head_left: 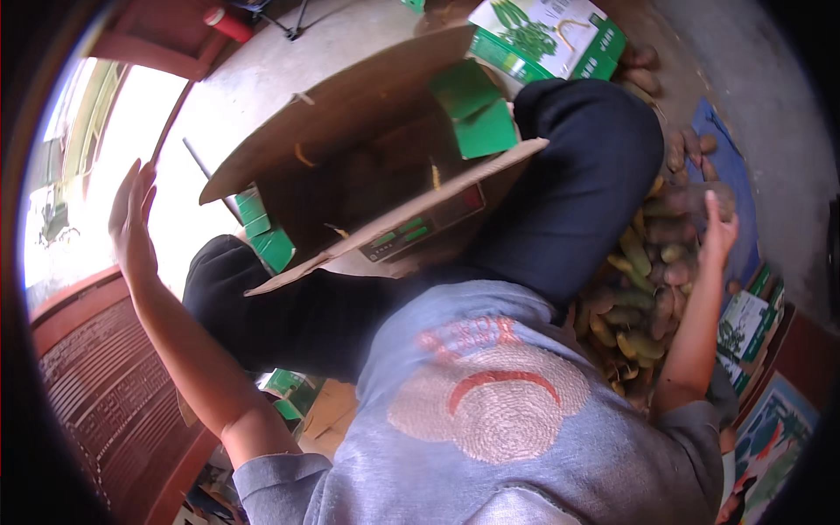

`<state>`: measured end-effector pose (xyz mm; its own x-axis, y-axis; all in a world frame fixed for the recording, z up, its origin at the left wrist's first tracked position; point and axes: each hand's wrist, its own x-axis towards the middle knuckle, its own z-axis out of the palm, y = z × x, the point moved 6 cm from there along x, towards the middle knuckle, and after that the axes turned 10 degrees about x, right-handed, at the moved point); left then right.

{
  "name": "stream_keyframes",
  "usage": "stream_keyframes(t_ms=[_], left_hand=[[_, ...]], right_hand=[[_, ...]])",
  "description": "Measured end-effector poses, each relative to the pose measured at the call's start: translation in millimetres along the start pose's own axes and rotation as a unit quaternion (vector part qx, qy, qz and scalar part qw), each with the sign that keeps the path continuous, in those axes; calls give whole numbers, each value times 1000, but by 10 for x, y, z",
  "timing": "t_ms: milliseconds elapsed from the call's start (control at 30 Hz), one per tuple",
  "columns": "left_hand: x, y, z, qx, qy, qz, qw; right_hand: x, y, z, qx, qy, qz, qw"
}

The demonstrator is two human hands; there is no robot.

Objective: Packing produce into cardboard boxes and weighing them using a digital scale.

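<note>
My left hand point(133, 219) is raised at the left, fingers stretched out, with nothing in it. It is apart from the open cardboard box point(376, 175), which stands between my bent legs with its flaps spread. Inside, the box is dark, and its contents cannot be made out. On the right, my right hand point(720, 234) has its fingers against a brown, blurred sweet potato point(696, 198) and seems to grip it. Below and beside that hand lies a pile of reddish and yellow-green elongated tubers point(634, 302), which look like sweet potatoes.
A panel with green displays point(409, 234), apparently a scale, shows by the box's near side. Beyond my right knee stands a green and white carton point(551, 39). More tubers lie near a blue sheet point(739, 175). A carved wooden bench point(105, 376) is at the left, a red cylinder point(227, 24) behind.
</note>
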<state>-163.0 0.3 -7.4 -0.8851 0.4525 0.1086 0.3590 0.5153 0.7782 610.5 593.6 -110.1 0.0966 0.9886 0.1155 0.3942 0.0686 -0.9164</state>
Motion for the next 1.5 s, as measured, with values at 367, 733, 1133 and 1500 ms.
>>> stream_keyframes(t_ms=[367,733,1133,1500], left_hand=[[155,571,961,-6,-183,153,971],[-145,611,1133,149,-248,197,937],[-186,504,1158,164,-257,207,930],[-165,554,1164,144,-252,175,941]], right_hand=[[-895,-3671,1986,227,-405,-183,867],[-3831,-2659,4780,-286,-782,-336,439],[-3868,-1051,5713,-402,-617,-541,406],[-3531,-2711,4613,-297,-773,-312,467]])
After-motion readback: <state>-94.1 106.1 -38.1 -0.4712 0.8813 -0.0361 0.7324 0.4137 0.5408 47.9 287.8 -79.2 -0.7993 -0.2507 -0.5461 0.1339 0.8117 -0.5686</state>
